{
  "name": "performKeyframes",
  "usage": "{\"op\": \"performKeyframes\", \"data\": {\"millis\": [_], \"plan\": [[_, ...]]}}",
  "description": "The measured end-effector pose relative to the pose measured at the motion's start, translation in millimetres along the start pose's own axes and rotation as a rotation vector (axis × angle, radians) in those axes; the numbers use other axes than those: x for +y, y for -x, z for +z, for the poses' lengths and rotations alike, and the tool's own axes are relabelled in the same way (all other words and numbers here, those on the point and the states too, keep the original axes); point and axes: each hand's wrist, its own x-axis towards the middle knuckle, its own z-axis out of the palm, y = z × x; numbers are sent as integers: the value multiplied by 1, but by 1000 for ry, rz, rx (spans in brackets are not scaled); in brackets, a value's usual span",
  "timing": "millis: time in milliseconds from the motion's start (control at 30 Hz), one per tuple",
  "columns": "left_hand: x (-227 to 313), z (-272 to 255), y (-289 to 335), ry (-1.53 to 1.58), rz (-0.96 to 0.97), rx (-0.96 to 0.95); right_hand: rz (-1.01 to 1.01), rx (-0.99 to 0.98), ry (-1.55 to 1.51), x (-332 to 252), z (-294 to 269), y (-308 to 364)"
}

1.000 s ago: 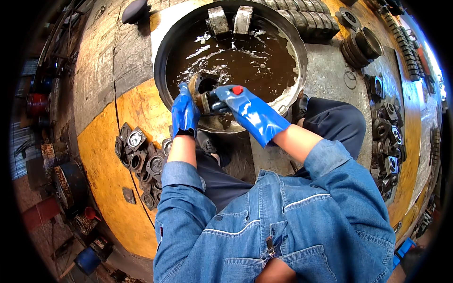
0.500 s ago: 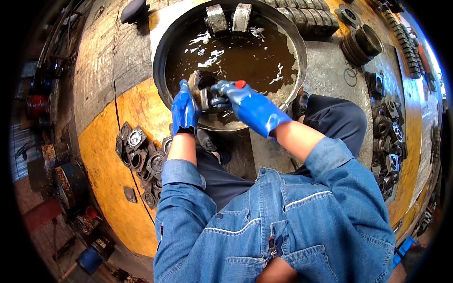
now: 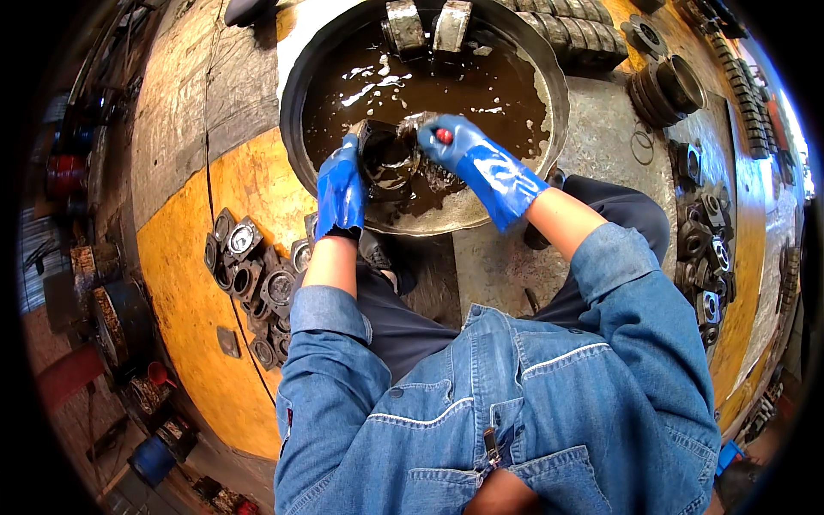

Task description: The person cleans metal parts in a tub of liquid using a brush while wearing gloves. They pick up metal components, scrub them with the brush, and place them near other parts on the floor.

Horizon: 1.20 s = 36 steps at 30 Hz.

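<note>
My left hand (image 3: 341,184), in a blue rubber glove, grips the left side of a dark, wet metal bearing housing (image 3: 376,137) with a large round bore. The housing is held over a round metal tub (image 3: 290,112) of brown liquid. My right hand (image 3: 455,142), gloved alike, is closed round a red-handled tool (image 3: 444,136) just right of the housing. Only the red end of the handle shows clearly. The tool's working end is blurred among splashes beside the bore.
Two metal blocks (image 3: 405,27) rest against the tub's far rim. Rows of similar blocks (image 3: 566,39) lie beyond it at the right. Metal rings (image 3: 665,90) stand nearby. Flanged housings (image 3: 279,287) are heaped at the left, with more housings (image 3: 708,236) at the right.
The housing has turned so that its bore shows more openly. My right hand has moved up and a little right, and liquid now splashes beneath it.
</note>
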Motion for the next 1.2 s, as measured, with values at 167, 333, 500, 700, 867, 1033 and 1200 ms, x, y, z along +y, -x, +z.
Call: {"op": "performKeyframes", "data": {"millis": [167, 333, 500, 700, 867, 1033, 1200], "plan": [[-5, 4, -7, 467, -276, 36, 117, 129, -321, -6, 6, -32], [-5, 10, -13, 291, -160, 46, 195, -25, -68, 27, 4, -30], [-12, 7, -10, 49, -44, 19, 283, -154, -112, 12, 1, 17], [-4, 1, -6, 137, -86, -14, 373, -275, -386, -38, -31, 60], [-7, -6, -11, 470, -248, -47, -123, -167, -455, 0, 1, 32], [-20, -5, -2, -500, 82, 79, 697, 212, -1426, 20, 79, 8], [-23, -4, 1, -723, 47, 97, 997, 455, -1920, 12, 122, -19]]}}
